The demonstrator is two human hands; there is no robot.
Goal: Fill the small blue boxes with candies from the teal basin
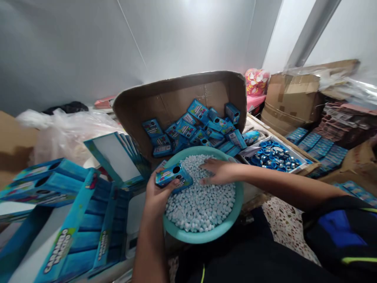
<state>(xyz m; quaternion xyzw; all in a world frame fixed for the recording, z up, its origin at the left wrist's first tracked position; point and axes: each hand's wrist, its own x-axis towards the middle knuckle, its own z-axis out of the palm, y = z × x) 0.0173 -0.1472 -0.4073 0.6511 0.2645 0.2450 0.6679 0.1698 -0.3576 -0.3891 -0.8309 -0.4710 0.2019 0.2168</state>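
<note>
My left hand [159, 192] grips a small blue candy box [173, 177] that has a round dark hole in its upper face. The box is tilted over the left side of a turquoise basin [203, 237]. Small pale blue and white candies [200, 208] fill the basin. On its far right part, my right hand [218, 171] reaches into the candies with fingers spread; some fingertips are sunk among them. Behind the basin, a cardboard carton [173, 91] lies with its opening towards me and holds a heap of similar blue boxes [188, 127].
At the left stand blue display cartons [67, 243] packed with small boxes. A white tray of blue-and-silver caps [273, 155] lies right of the basin. Farther right are rows of blue boxes [321, 147] and a large brown carton [288, 92]. A grey wall [188, 43] rises behind.
</note>
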